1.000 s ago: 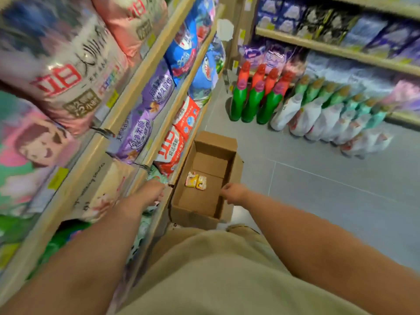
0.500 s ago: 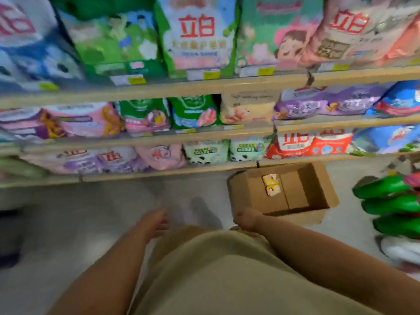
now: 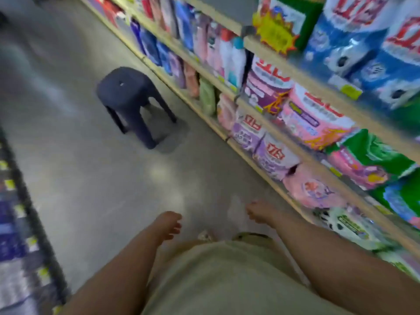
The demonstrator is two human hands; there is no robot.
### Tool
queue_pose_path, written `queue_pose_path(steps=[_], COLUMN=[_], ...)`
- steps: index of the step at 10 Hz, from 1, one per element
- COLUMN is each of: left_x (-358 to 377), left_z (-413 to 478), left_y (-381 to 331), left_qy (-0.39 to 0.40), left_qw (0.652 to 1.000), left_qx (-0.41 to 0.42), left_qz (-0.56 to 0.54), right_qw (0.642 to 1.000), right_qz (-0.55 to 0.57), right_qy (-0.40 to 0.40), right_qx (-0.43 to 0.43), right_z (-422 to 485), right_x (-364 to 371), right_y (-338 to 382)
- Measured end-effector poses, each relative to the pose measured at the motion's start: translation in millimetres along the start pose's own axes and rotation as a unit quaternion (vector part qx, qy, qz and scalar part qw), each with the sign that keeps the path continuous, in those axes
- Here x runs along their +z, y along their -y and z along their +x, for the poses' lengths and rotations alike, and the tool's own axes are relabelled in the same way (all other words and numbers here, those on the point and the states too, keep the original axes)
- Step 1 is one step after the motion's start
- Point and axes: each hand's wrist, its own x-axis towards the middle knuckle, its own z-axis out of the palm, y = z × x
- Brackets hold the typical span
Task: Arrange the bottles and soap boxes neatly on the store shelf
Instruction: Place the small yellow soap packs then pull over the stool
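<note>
The head view is blurred by motion and looks down a store aisle. My left hand (image 3: 169,225) hangs over the grey floor with loosely curled fingers and holds nothing. My right hand (image 3: 259,211) hangs near the bottom shelf edge, fingers relaxed, also holding nothing. Tall bottles (image 3: 223,55) in pink, white and blue stand on a wooden shelf (image 3: 254,45) further along on the right. No soap box and no cardboard box shows.
A dark plastic stool (image 3: 129,96) stands on the floor ahead, close to the right shelves. Bags of washing powder (image 3: 316,117) fill the near right shelves. Another shelf edge (image 3: 25,201) with price tags runs along the left. Grey floor lies between.
The view has swung left, from facing the shelves to looking down the aisle. The cardboard box and the green floor bottles have left the frame. My right hand has come off the box.
</note>
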Motion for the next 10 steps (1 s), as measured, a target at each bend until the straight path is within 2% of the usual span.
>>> queue_pose_path(steps=[1, 2, 3, 5, 7, 8, 10], left_x=[-61, -99, -129, -195, -263, -285, -329], left_z=[15, 35, 66, 142, 192, 220, 292], left_y=[23, 33, 14, -100, -256, -310, -400], left_qy=[-0.045, -0.065, -0.071, -0.102, -0.1, -0.079, -0.033], left_qw=[0.996, 0.982, 0.971, 0.972, 0.976, 0.976, 0.992], left_qx=[-0.058, -0.112, -0.134, -0.109, -0.022, -0.014, -0.029], left_qz=[-0.058, -0.139, -0.187, -0.183, -0.193, -0.203, -0.117], right_qw=[0.999, 0.998, 0.995, 0.989, 0.974, 0.975, 0.981], right_qz=[-0.025, -0.039, -0.076, -0.13, -0.207, -0.199, -0.175], right_qy=[0.033, 0.031, 0.055, 0.044, 0.066, 0.067, 0.049], right_qx=[-0.024, -0.043, -0.022, -0.057, -0.058, -0.069, -0.066], right_z=[23, 55, 115, 207, 246, 265, 316], right_x=[13, 13, 12, -11, -64, -86, -124], right_y=[74, 141, 195, 297, 413, 462, 538])
